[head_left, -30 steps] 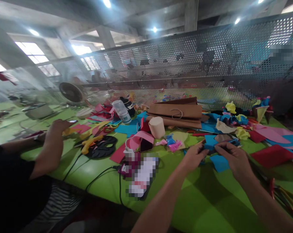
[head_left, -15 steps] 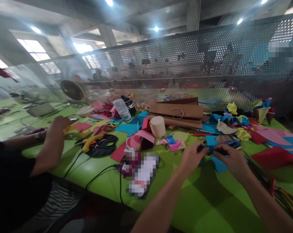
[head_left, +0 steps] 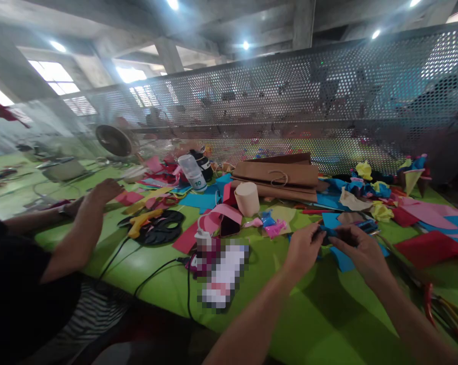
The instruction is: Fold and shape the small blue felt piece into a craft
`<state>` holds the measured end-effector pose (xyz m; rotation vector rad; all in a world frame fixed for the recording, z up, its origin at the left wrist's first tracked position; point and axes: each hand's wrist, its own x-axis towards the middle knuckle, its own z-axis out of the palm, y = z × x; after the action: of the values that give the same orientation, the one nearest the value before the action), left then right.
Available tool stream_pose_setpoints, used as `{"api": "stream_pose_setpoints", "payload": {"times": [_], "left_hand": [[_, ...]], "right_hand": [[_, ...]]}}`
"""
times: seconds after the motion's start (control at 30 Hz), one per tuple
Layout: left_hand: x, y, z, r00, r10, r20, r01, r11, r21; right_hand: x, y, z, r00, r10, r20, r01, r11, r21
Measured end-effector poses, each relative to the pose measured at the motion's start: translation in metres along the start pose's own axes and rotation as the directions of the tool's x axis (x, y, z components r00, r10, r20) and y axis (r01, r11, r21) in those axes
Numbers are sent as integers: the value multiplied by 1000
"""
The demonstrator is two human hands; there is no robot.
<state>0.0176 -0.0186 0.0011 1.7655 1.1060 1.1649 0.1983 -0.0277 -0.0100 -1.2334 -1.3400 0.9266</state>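
Note:
Between my two hands is a small piece of blue paper [head_left: 329,232], mostly hidden by the fingers. My left hand [head_left: 304,244] pinches its left side, with thumb and fingers closed. On the other side, the fingertips of my right hand [head_left: 360,248] are closed on it too. Below the right hand lies a flat sheet of blue paper [head_left: 343,260] on the green table [head_left: 312,314]. Just behind the hands are another blue sheet [head_left: 331,220] and a brown paper piece [head_left: 348,217].
Folded brown paper [head_left: 278,175] lies at the back beside a cream tape roll [head_left: 247,199]. A yellow glue gun [head_left: 142,223] rests on a black tray [head_left: 162,230]. A phone [head_left: 226,276] lies left of my arms. Red-handled scissors [head_left: 428,304] are at right. A co-worker's arm [head_left: 80,228] reaches in from the left.
My fingers have shifted slightly around the blue paper, and the left hand has turned a little. The co-worker's hand at left has moved up and to the right.

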Motion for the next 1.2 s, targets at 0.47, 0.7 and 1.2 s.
{"api": "stream_pose_setpoints", "payload": {"times": [0.47,0.7,1.2], "left_hand": [[-5,-4,9,988,73,135,-111,947,300],[-5,-1,7,970,46,237,-152,879,452],[0,3,-1,998,49,26,-54,962,269]], "right_hand": [[1,-6,2,996,92,-19,-87,975,205],[0,-5,-2,997,15,-72,-10,997,71],[5,-10,-14,994,4,-110,11,991,133]]}}
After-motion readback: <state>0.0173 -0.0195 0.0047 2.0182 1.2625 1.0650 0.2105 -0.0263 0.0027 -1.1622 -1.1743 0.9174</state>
